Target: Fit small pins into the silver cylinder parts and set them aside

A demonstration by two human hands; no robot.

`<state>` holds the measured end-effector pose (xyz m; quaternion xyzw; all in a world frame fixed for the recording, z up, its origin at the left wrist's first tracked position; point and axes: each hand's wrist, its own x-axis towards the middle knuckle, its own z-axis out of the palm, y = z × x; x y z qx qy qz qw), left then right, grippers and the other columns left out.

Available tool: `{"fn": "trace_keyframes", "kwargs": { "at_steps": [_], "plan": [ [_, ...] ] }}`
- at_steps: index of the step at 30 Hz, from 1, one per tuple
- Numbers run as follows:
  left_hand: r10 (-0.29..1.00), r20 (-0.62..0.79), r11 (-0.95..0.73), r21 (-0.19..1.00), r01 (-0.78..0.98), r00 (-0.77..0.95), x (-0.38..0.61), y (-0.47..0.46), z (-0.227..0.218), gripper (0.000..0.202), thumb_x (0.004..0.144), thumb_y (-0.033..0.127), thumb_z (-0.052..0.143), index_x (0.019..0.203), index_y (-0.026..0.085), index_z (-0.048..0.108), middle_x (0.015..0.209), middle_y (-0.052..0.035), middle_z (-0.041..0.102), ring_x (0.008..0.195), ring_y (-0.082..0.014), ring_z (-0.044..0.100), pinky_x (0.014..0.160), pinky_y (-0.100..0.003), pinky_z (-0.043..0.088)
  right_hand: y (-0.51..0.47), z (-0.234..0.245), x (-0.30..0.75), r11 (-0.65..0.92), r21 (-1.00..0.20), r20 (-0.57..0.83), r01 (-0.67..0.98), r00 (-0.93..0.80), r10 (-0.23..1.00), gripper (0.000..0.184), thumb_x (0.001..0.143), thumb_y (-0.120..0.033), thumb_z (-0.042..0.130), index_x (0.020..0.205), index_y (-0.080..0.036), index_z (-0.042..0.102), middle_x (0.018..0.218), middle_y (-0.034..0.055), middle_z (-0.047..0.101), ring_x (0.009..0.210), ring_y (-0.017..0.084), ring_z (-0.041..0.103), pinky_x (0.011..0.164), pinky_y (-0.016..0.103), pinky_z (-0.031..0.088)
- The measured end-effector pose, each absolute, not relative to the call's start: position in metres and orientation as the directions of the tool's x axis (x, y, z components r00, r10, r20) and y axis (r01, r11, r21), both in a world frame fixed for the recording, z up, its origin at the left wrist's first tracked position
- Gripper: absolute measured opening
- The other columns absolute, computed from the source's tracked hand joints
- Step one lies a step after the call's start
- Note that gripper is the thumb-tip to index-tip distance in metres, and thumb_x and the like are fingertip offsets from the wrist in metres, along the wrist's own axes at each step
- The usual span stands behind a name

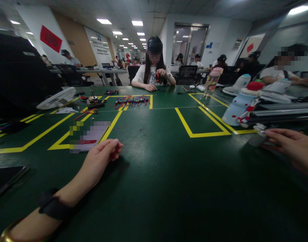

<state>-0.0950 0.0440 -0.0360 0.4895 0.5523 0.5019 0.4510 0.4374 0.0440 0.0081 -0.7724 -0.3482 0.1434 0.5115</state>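
My left hand (pixel 101 158) rests on the green table (pixel 156 168), fingers loosely curled, with nothing visible in it. It lies just right of a white card (pixel 89 138) with a red stripe. My right hand (pixel 291 144) reaches in from the right edge, fingers closed around a small dark flat object (pixel 257 138) held just above the table. A black band and a gold bangle sit on my left forearm.
Yellow tape lines (pixel 194 129) mark boxes on the table. A pile of coloured wires (pixel 131 100) lies mid-table before a seated person opposite (pixel 154 72). A white fan (pixel 56 98) is left; a pink-capped bottle (pixel 212 82) and pale blue bottle (pixel 238 106) are right.
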Motion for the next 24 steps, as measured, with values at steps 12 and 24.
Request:
{"fn": "trace_keyframes", "kwargs": {
  "at_steps": [12,24],
  "plan": [
    [0.994,-0.013,0.021,0.997,0.070,-0.112,-0.095,0.044,-0.036,0.026,0.085,0.042,0.061,0.081,0.018,0.068,0.070,0.0007,0.057,0.062,-0.0114,0.050,0.055,-0.021,0.040,0.035,0.018,0.434,-0.377,-0.670,0.173,0.640,0.629,0.758,0.045,0.071,-0.041,0.071,0.107,-0.018,0.059,0.113,0.0153,0.062,0.087,0.016,0.061,0.070,0.032,0.045],
    [0.993,0.040,-0.018,0.982,0.189,-0.114,-0.090,0.045,-0.035,0.029,0.084,0.045,0.060,0.081,0.018,0.067,0.071,0.0008,0.058,0.061,-0.0120,0.052,0.054,-0.022,0.041,0.034,0.007,0.357,-0.035,-0.720,0.320,0.693,0.376,0.870,0.046,0.068,-0.042,0.073,0.106,-0.019,0.059,0.101,0.0097,0.066,0.083,0.016,0.064,0.074,0.030,0.050]
  ]
}}
